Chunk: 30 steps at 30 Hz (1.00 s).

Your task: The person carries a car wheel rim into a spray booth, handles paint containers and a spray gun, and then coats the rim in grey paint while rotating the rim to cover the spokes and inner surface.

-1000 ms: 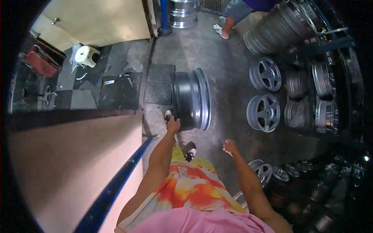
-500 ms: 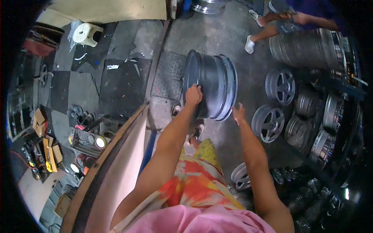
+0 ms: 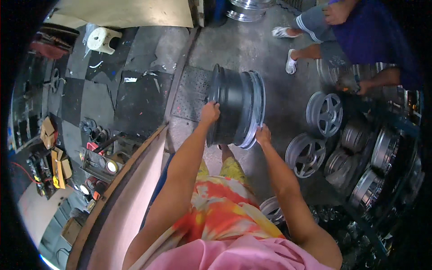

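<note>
A wide dark wheel rim (image 3: 235,101) with a bright silver lip on its right side is in front of me. My left hand (image 3: 210,111) is closed on the rim's left edge, thumb toward the barrel. At the near part of the silver lip, my right hand (image 3: 263,134) has its fingers closed round the edge. The rim's faces point left and right, and its lower end hides part of my feet.
Two spoked wheels (image 3: 325,114) stand at right, near stacked chrome rims (image 3: 366,189). A co-worker in purple (image 3: 366,31) bends over rims at upper right. A wood-edged counter (image 3: 121,184) runs along my left. A white stool (image 3: 102,40) stands far left.
My right hand has come from beside the rim onto its silver lip. My left hand and the rim have shifted slightly left and nearer. The co-worker has come further into view.
</note>
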Each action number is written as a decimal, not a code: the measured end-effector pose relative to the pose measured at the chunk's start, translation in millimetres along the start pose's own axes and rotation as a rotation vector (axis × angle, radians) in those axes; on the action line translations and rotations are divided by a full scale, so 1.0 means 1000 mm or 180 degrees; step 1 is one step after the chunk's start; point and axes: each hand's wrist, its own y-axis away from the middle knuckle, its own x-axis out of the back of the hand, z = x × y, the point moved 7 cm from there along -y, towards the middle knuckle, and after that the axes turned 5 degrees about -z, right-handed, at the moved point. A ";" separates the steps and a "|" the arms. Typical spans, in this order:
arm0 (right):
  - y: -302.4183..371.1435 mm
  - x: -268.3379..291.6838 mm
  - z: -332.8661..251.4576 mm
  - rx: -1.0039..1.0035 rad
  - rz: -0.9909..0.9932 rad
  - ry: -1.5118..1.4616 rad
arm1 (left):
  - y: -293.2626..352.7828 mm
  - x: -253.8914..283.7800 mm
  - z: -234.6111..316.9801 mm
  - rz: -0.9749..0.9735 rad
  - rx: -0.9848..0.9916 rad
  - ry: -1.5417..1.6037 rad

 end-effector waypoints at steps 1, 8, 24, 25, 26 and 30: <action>0.003 0.003 -0.011 0.0029 -0.0065 0.0004 | 0.002 0.002 -0.007 0.0022 0.0066 -0.0014; -0.008 -0.019 0.004 0.0203 -0.0496 -0.0016 | 0.001 0.000 -0.010 0.0291 0.0074 -0.0025; 0.004 -0.050 0.031 0.0203 -0.0738 -0.0213 | 0.022 -0.016 -0.027 0.0054 0.0278 -0.0162; 0.006 -0.048 0.032 0.0178 -0.0716 -0.0235 | 0.022 -0.016 -0.026 -0.0013 0.0354 -0.0134; 0.008 -0.044 0.029 0.0418 -0.0572 -0.0132 | 0.020 -0.018 -0.025 -0.0043 0.0322 -0.0151; 0.008 -0.038 0.013 0.0837 -0.0808 0.0121 | 0.014 -0.011 -0.032 0.0173 0.0015 -0.0297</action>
